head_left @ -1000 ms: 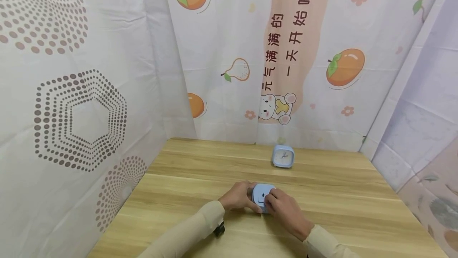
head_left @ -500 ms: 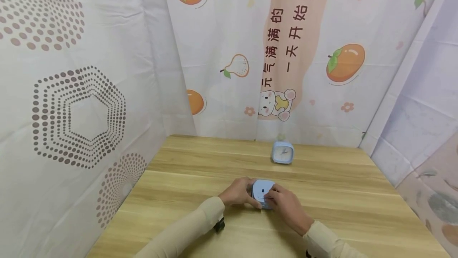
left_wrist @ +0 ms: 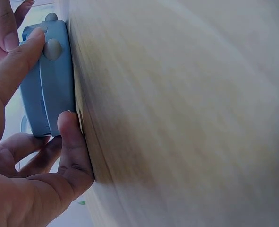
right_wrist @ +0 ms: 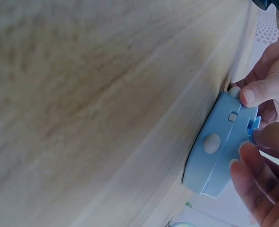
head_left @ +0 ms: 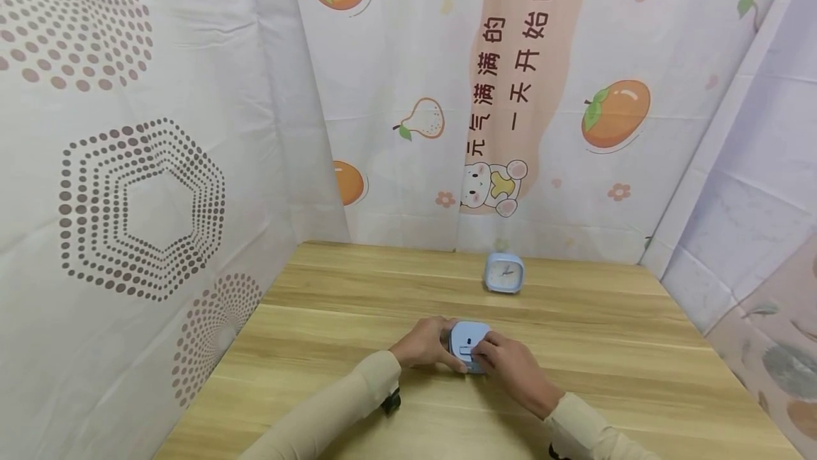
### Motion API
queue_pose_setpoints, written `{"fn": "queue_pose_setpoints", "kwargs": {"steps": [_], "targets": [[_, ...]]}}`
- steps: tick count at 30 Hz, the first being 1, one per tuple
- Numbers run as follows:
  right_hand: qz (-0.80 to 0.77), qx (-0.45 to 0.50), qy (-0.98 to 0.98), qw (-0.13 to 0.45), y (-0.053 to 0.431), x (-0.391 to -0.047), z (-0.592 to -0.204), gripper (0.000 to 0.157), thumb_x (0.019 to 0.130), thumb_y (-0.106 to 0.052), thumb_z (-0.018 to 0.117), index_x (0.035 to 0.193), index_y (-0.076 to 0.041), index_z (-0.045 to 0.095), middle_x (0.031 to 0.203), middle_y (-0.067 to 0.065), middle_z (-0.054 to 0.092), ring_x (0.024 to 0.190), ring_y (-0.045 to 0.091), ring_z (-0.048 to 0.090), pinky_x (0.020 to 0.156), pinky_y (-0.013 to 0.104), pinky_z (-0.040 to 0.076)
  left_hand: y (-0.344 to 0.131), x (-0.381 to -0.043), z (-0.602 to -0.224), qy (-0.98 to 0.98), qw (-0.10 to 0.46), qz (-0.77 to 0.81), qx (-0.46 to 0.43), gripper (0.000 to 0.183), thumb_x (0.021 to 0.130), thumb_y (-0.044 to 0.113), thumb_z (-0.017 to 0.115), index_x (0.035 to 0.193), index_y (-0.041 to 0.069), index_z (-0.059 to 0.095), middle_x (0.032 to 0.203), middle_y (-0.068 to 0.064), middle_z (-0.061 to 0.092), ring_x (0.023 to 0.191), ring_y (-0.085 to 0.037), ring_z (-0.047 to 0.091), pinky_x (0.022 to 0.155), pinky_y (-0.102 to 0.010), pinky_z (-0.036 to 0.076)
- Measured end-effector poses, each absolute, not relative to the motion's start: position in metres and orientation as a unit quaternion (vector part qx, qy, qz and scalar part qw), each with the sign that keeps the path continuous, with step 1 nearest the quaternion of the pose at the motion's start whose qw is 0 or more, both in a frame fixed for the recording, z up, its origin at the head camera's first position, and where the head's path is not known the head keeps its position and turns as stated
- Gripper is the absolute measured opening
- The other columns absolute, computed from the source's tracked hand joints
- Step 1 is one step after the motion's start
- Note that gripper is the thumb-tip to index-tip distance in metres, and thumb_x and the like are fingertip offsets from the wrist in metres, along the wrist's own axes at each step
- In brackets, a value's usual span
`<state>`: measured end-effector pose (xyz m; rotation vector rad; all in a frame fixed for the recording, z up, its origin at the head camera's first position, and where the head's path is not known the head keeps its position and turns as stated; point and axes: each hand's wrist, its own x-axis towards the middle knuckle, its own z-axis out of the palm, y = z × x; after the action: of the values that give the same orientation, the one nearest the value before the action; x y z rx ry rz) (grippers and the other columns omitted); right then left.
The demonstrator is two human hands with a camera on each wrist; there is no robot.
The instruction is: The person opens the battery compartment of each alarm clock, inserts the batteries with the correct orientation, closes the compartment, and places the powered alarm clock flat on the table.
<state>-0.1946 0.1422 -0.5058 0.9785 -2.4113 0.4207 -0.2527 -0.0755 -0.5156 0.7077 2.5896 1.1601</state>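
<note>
A light-blue alarm clock lies face down on the wooden table, its back turned up. My left hand grips it by its left side, thumb at the near edge and fingers round the far side. Two rounded pale feet stick out from its near side in the right wrist view. At the battery compartment my right hand pinches a small blue battery cover, which stands up from the clock's back. The right fingertips partly hide the compartment, so its inside cannot be made out.
Another light-blue alarm clock stands upright farther back, its dial facing me. The wooden table ends at a printed curtain behind, with more curtains on the left and right. A black strap shows at my left wrist.
My right fingers have shifted slightly at the clock's back, and the cover has come up from its slot. The left hand keeps its grip; the head view has tilted a little.
</note>
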Motion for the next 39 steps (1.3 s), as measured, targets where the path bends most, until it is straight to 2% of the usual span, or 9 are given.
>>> {"fn": "queue_pose_setpoints", "kwargs": {"steps": [4,12,21,29,33,39], "targets": [[0.146,0.368,-0.883,0.253,0.142,-0.195,-0.505,0.013,0.082,-0.007,0.086,0.087,-0.011,0.075,0.089,-0.004,0.065,0.071,0.004,0.061,0.06,0.024,0.054,-0.075,-0.253,-0.516,0.88,0.106,0.395,0.24,0.084,0.066,0.038,0.099,0.142,0.03,0.063,0.126,0.017,0.064,0.11,-0.004,0.055,0.099,-0.032,0.045],[0.134,0.397,-0.866,0.273,0.141,-0.195,-0.506,0.015,0.082,-0.006,0.086,0.086,-0.012,0.073,0.086,-0.006,0.061,0.07,0.002,0.056,0.058,0.022,0.051,-0.075,-0.252,-0.517,0.876,0.105,0.403,0.245,0.081,0.066,0.034,0.099,0.139,0.026,0.066,0.112,0.017,0.065,0.1,-0.005,0.055,0.092,-0.03,0.046],[0.16,0.374,-0.876,0.26,0.141,-0.198,-0.51,0.018,0.079,-0.004,0.088,0.084,-0.013,0.073,0.085,-0.008,0.062,0.072,0.001,0.058,0.061,0.023,0.052,-0.075,-0.251,-0.518,0.884,0.094,0.39,0.239,0.089,0.065,0.037,0.099,0.145,0.021,0.061,0.132,0.005,0.065,0.111,-0.005,0.056,0.101,-0.032,0.046],[0.113,0.395,-0.872,0.267,0.143,-0.201,-0.51,0.018,0.079,-0.006,0.088,0.082,-0.013,0.072,0.083,-0.006,0.058,0.069,0.001,0.052,0.058,0.019,0.049,-0.075,-0.254,-0.519,0.879,0.089,0.397,0.247,0.085,0.066,0.035,0.099,0.142,0.021,0.064,0.123,0.009,0.066,0.099,-0.004,0.054,0.092,-0.028,0.047],[0.124,0.374,-0.886,0.246,0.14,-0.2,-0.506,0.016,0.08,-0.004,0.087,0.081,-0.013,0.074,0.082,-0.007,0.059,0.068,0.001,0.054,0.058,0.02,0.049,-0.075,-0.254,-0.518,0.882,0.09,0.392,0.246,0.085,0.066,0.038,0.099,0.142,0.024,0.064,0.127,0.009,0.065,0.106,-0.004,0.055,0.098,-0.03,0.046],[0.134,0.35,-0.905,0.202,0.138,-0.199,-0.498,0.012,0.08,-0.002,0.086,0.082,-0.011,0.078,0.085,-0.006,0.064,0.073,0.005,0.062,0.063,0.024,0.054,-0.076,-0.253,-0.517,0.886,0.086,0.382,0.247,0.085,0.066,0.039,0.099,0.142,0.023,0.064,0.137,0.002,0.063,0.115,-0.007,0.056,0.102,-0.032,0.045]]}}
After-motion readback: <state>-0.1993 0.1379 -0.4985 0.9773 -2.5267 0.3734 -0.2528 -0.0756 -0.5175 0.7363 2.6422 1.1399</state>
